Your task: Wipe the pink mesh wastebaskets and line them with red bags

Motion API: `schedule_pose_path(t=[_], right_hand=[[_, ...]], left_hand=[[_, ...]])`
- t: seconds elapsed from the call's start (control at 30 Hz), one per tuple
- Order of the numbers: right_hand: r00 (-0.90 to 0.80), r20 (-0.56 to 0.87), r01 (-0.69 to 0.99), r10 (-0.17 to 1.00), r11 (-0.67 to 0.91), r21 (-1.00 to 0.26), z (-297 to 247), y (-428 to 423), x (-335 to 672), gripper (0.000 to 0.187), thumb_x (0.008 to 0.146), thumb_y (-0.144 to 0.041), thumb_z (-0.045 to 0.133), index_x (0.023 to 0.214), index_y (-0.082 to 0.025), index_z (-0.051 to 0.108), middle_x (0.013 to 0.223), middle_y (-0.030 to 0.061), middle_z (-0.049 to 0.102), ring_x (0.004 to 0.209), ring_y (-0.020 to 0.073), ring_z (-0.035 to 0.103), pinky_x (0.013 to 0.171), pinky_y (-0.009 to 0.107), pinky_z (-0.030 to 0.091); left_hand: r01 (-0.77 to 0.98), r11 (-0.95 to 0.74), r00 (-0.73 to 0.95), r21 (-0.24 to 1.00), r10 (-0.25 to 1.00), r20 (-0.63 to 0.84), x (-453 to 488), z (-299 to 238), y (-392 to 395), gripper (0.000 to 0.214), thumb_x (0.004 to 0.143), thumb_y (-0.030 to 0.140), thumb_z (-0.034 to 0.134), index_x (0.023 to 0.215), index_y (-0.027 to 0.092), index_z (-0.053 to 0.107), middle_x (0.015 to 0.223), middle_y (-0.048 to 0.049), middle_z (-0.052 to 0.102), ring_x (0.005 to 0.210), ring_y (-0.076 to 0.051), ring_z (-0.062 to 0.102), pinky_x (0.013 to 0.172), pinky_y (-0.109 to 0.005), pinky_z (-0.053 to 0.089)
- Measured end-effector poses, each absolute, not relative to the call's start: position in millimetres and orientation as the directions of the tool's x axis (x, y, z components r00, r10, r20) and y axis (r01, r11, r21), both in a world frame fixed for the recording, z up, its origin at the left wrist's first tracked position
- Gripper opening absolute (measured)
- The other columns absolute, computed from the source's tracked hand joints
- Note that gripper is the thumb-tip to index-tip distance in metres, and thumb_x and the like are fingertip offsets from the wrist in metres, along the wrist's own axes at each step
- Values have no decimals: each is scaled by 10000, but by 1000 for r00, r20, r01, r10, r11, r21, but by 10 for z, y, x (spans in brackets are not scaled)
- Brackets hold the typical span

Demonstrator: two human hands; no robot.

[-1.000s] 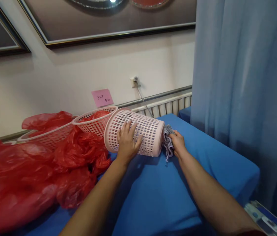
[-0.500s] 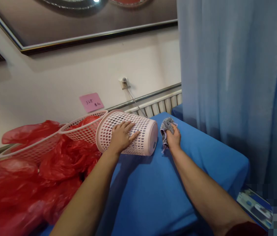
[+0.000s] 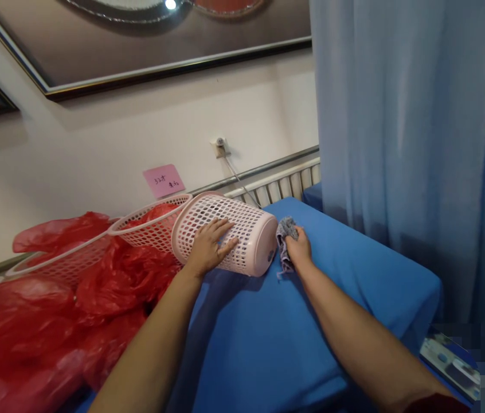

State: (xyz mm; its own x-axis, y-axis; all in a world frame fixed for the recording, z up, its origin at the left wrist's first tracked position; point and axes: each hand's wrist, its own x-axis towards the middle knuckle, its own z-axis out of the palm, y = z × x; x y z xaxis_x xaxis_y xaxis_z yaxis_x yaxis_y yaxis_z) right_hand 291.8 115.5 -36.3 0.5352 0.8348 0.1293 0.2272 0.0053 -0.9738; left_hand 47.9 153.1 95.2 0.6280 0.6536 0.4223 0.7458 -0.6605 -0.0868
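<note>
Blue cloth covered the table (image 3: 242,344) that ran along a pale wall (image 3: 109,149), and on it lay a pink basket (image 3: 242,223), tipped on its side, with its rim toward the left and its base toward the right. The person's left hand (image 3: 208,249) rested on the holed side, fingers spread and thumb held apart, apparently steadying it. The right hand (image 3: 300,246) gripped a bunched grey cloth (image 3: 284,232) just beyond the base, fingers curled in and pinching the folds; their tips were hidden.

A second earlier the cloth had been up against the base; half a second later it stood clear of it. By this moment it had come back close to the base's edge, though whether the two touched could not be told. More of the base face showed than a second before, including a dark mark low on it, so the cloth seemed well placed to reach that end. The basket lay in much the same pose throughout.

Beside its rim leaned an upright pink basket (image 3: 148,236) with red plastic inside, and farther left red plastic bags (image 3: 126,281) heaped up in front of another basket. Behind were a pink note (image 3: 163,180), a socket (image 3: 221,147) and a radiator (image 3: 283,186); a blue curtain (image 3: 397,143) hung on the right.
</note>
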Motion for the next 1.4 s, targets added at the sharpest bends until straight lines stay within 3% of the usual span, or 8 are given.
schedule_pose_path(t=[0.13, 0.3, 0.43, 0.53, 0.7, 0.97, 1.2, 1.4], right_hand=[[499, 256, 336, 828, 87, -938, -272, 1052, 2726, 554, 805, -244, 566, 1358, -207, 553, 1358, 111, 618, 1254, 249, 577, 1075, 366, 443], [388, 16, 395, 922, -150, -907, -361, 1019, 2645, 500, 776, -280, 648, 1273, -226, 623, 1168, 98, 716, 1072, 272, 679, 935, 356, 498], [357, -45, 367, 933, -185, -912, -455, 1057, 2716, 372, 734, -257, 667, 1103, -231, 707, 927, 56, 759, 854, 268, 717, 783, 346, 522], [422, -30, 330, 906, -184, -926, -463, 1106, 2841, 418, 783, -260, 609, 1193, -208, 671, 1019, 73, 753, 909, 260, 716, 827, 350, 534], [547, 85, 326, 833, -119, -938, -426, 1204, 3010, 589, 893, -288, 487, 1473, -185, 450, 1446, 135, 557, 1308, 255, 559, 1095, 371, 435], [429, 11, 338, 903, -150, -929, -493, 1106, 2814, 500, 739, -227, 693, 1234, -171, 644, 1177, 145, 711, 1081, 295, 682, 940, 374, 509], [285, -33, 323, 958, -128, -938, -427, 971, 3029, 250, 672, -174, 696, 915, -219, 731, 712, -15, 723, 659, 199, 671, 666, 276, 501], [421, 15, 349, 907, -147, -926, -458, 1031, 2745, 363, 742, -191, 687, 1106, -191, 683, 1068, 83, 747, 1013, 246, 691, 925, 326, 496]], left_hand=[[738, -672, 629, -67, 649, 428, 402, 935, 1487, 549, 965, 572, 504, 1368, 220, 626, 1466, -116, 608, 1428, -318, 472, 1177, -521, 330], [748, -653, 634, -122, 648, 422, 592, 1088, 1453, 421, 995, 530, 461, 1179, 229, 691, 1258, -99, 715, 1210, -295, 621, 1202, -586, 213], [747, -633, 649, -201, 631, 425, 844, 1196, 1535, 503, 992, 541, 446, 1278, 191, 666, 1092, -126, 707, 1077, -309, 627, 1106, -512, 366], [736, -643, 662, -211, 621, 420, 942, 1187, 1634, 553, 989, 546, 443, 1361, 195, 651, 1064, -135, 664, 1057, -318, 610, 1021, -476, 440], [714, -686, 664, -141, 597, 450, 913, 1087, 1723, 500, 984, 528, 466, 1304, 214, 686, 1448, -144, 558, 1372, -348, 473, 1168, -520, 345], [734, -679, 633, 12, 690, 352, 886, 1037, 1705, 494, 998, 502, 429, 1358, 200, 582, 1485, -130, 585, 1428, -292, 476, 1220, -553, 260], [744, -667, 611, 31, 698, 373, 884, 1012, 1699, 488, 995, 500, 433, 1356, 207, 582, 1492, -119, 582, 1424, -294, 483, 1233, -549, 228], [745, -666, 611, 45, 707, 357, 851, 983, 1673, 470, 992, 483, 433, 1340, 211, 594, 1456, -108, 616, 1400, -280, 515, 1221, -533, 265]])
